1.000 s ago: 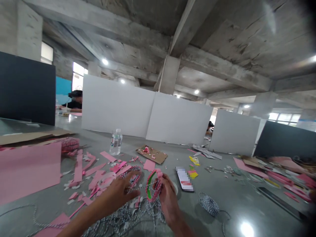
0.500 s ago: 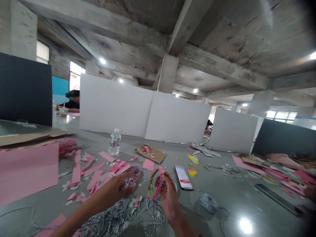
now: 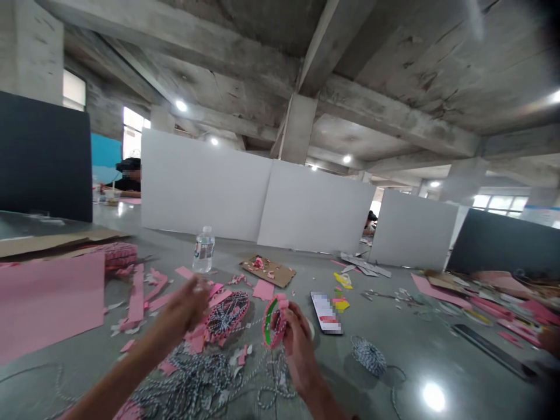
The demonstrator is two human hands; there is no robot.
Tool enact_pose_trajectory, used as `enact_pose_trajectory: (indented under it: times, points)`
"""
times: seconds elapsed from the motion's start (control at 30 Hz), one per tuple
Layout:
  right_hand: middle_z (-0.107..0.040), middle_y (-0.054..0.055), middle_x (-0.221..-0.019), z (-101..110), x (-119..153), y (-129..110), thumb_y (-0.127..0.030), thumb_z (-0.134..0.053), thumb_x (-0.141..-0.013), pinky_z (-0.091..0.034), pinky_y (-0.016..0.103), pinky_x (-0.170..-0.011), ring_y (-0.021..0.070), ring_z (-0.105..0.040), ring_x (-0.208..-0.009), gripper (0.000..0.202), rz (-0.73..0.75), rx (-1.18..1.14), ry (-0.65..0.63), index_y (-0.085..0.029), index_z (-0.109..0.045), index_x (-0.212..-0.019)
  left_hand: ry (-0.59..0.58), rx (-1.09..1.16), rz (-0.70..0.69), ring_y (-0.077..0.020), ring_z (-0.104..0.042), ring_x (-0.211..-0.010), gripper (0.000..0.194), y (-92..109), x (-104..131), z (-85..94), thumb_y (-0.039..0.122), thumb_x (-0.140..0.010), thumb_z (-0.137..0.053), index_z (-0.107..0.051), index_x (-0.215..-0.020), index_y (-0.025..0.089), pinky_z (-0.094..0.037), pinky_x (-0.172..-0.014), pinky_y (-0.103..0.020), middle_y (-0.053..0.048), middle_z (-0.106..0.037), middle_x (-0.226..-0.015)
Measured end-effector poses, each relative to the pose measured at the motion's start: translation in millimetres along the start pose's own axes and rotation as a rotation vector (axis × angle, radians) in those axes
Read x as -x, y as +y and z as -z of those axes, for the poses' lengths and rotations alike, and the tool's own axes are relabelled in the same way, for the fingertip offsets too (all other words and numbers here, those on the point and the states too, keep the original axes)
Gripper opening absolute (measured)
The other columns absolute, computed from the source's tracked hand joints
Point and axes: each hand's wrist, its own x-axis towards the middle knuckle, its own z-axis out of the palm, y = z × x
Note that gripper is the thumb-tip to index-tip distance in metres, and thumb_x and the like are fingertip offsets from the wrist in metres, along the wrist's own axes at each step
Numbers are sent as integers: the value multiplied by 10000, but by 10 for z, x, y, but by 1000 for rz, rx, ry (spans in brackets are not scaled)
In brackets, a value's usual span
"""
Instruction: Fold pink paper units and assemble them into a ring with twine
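Note:
My right hand (image 3: pixel 299 338) is closed on a small pink ring-shaped band (image 3: pixel 268 332) with a bumpy edge and a green inner strip. Fingers reach behind the band and partly hide it. My left hand (image 3: pixel 192 303) is raised over the pink scraps, left of the band. Motion smears its fingers, so whether it grips a thread is unclear. Just right of it lies a pink-rimmed oval piece (image 3: pixel 227 315) strung across with grey-and-white cord. A loose tangle of the same cord (image 3: pixel 196 373) spreads below. A thin strand runs between the oval piece and the band.
A water bottle (image 3: pixel 204 251) stands behind my left hand. Beyond lies a cardboard piece (image 3: pixel 266 270) with pink bits. Right of my right hand are a phone (image 3: pixel 324 312) and a cord bundle (image 3: pixel 368 356). White panels (image 3: pixel 205 181) close off the back.
My left hand has moved up and left, away from the oval piece, which now shows more fully. My right hand still holds the band in nearly the same place.

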Motion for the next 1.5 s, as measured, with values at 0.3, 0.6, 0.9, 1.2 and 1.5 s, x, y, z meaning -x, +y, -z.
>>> enact_pose_trajectory:
  times: [0.3, 0.6, 0.9, 1.2, 1.5]
  points:
    - [-724, 35, -829, -32, 167, 37, -465, -750, -821, -491, 232, -623, 181, -642, -738, 301, 53, 324, -286, -207, -727, -976, -341, -974, -387, -209, -683, -800, 185, -596, 249, -421, 318, -926, -564, -719, -1021, 282, -474, -728, -272, -46, -732, -947]
    - [-725, 42, -760, -95, 179, -28, -498, -787, -770, -501, 312, -647, 232, -648, -697, 301, 27, 317, -306, -236, -733, -910, -233, -789, -331, -220, -675, -844, 190, -531, 165, -328, 406, -838, -681, -774, -775, 252, -508, -756, -281, -58, -710, -968]
    - [-740, 8, -817, 2, 87, 56, -477, -775, -800, -505, 301, -580, 222, -679, -678, 202, -10, 155, -102, -309, -716, -896, -124, -216, 17, -99, -320, -403, 282, -467, 77, -245, 509, -833, -629, -515, -860, 252, -318, -457, -199, 143, -315, -473]
    - [-726, 4, -738, 48, 5, 102, -578, -800, -706, -529, 357, -626, 253, -683, -669, 394, 6, 167, -36, -259, -673, -899, -268, -477, -166, -203, -609, -846, 270, -457, 45, -211, 446, -882, -571, -665, -769, 219, -465, -772, -282, -36, -672, -868]
    - [-744, -4, -799, 14, 89, 70, -510, -779, -761, -497, 360, -627, 256, -687, -704, 266, -21, 187, -80, -321, -701, -930, -354, -598, -60, -106, -371, -421, 228, -525, 154, -230, 366, -756, -746, -582, -869, 253, -258, -455, -217, 123, -447, -485]
